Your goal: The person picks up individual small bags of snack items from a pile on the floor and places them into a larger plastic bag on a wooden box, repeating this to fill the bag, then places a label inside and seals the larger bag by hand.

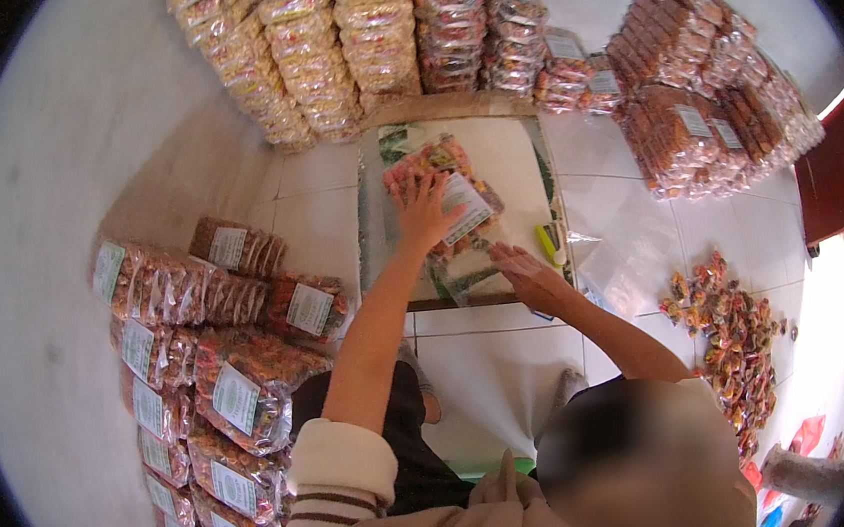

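A clear plastic bag (448, 153) of small reddish and dark wrapped pieces lies flat on a low table. A white label (467, 207) with green print sits on its upper face. My left hand (422, 213) rests on the bag beside the label, its fingers spread. At the bag's lower right, my right hand (534, 279) is stretched out flat, fingertips close to the bag's near end; whether they touch it I cannot tell. A small yellow-green hand tool (548, 244) lies at the table's right edge, its exact kind unclear.
The low table (513, 155) has a worn pale top. Tall stacks of filled bags (377, 37) line the wall behind it. More bags (233, 395) are piled at my left, others (686, 130) at the far right. Loose wrapped pieces (740, 346) and clear plastic (628, 261) lie on the right floor.
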The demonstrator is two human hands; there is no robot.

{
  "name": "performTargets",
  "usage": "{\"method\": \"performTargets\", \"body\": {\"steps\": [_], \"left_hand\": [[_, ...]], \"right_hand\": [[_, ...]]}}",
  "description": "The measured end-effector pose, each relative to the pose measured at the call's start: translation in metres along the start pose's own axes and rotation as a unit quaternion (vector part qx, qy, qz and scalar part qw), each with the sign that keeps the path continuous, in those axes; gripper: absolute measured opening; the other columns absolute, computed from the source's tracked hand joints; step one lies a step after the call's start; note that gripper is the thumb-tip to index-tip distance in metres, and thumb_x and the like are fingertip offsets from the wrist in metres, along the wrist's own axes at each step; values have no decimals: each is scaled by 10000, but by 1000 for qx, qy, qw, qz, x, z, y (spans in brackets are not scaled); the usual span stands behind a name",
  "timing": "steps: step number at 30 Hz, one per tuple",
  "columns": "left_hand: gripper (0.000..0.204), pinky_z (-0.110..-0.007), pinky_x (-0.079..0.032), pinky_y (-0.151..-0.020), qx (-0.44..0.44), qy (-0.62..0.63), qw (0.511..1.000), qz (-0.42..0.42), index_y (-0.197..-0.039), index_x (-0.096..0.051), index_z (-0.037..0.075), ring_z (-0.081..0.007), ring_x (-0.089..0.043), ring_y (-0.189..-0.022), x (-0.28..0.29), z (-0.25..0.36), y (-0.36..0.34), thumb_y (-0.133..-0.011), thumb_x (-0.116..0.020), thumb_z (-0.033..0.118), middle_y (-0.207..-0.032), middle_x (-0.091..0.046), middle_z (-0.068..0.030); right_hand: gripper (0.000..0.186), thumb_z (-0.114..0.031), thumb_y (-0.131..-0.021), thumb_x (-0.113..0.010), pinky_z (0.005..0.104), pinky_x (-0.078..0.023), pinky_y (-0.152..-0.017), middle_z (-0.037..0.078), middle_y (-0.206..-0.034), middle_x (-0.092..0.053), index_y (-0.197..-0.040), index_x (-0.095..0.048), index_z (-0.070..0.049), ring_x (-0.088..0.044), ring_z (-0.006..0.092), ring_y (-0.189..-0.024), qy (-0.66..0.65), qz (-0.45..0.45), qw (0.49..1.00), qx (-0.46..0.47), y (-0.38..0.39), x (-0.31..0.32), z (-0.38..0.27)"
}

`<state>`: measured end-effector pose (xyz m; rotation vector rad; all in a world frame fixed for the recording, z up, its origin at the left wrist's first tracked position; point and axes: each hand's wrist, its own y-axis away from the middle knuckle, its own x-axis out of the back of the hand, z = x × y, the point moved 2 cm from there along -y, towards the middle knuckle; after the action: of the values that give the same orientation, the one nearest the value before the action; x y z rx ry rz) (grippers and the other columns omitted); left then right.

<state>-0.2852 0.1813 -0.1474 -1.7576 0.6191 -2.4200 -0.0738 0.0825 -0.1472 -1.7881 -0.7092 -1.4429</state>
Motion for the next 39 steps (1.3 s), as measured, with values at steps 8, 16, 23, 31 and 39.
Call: {"method": "performTargets", "body": {"steps": [8, 16, 23, 31, 39], "left_hand": [[520, -405, -381, -834, -3, 230, 961, -153, -1164, -472, 42, -307, -508, -986, 67, 62, -12, -819, -531, 426, -1028, -557, -167], [308, -332, -477, -695, -117, 491, 853, -132, -1084, -541, 37, -226, -619, -816, 97, 252, 9, -857, -519, 244, -885, -628, -151], [211, -283, -471, -614, -137, 582, 773, -213, -1025, -586, 63, -160, -615, -650, 53, 376, 37, -853, -512, 158, -762, -635, -100], [204, -231, -430, -530, -110, 569, 754, -310, -1000, -611, 90, -100, -573, -592, -3, 456, 57, -845, -544, 204, -622, -596, -34], [262, -271, -461, -654, -90, 496, 774, -382, -1002, -598, 36, -142, -606, -716, -138, 490, 58, -843, -544, 237, -782, -635, -95]], "right_hand": [[378, -361, -852, -465, 409, -391, -912, 184, -1056, -574, -1093, -569, -89, -517, 348, -1034, -192, -289, 880, -323, 72, 95, 15], [348, -247, -830, -552, 403, -447, -803, 179, -946, -621, -1099, -550, -26, -587, 321, -902, -184, 124, 898, -379, 123, 166, 26], [264, -136, -796, -598, 280, -456, -540, 106, -614, -610, -1045, -587, -46, -588, 144, -522, -212, 249, 812, -482, 235, 204, 23], [241, -130, -844, -530, 249, -471, -550, 54, -678, -620, -1066, -585, -55, -604, 122, -611, -250, 363, 657, -612, 388, 187, 25], [215, -147, -858, -507, 229, -462, -532, 59, -750, -635, -1019, -596, -35, -591, 110, -620, -347, 371, 523, -685, 466, 78, 88]]}}
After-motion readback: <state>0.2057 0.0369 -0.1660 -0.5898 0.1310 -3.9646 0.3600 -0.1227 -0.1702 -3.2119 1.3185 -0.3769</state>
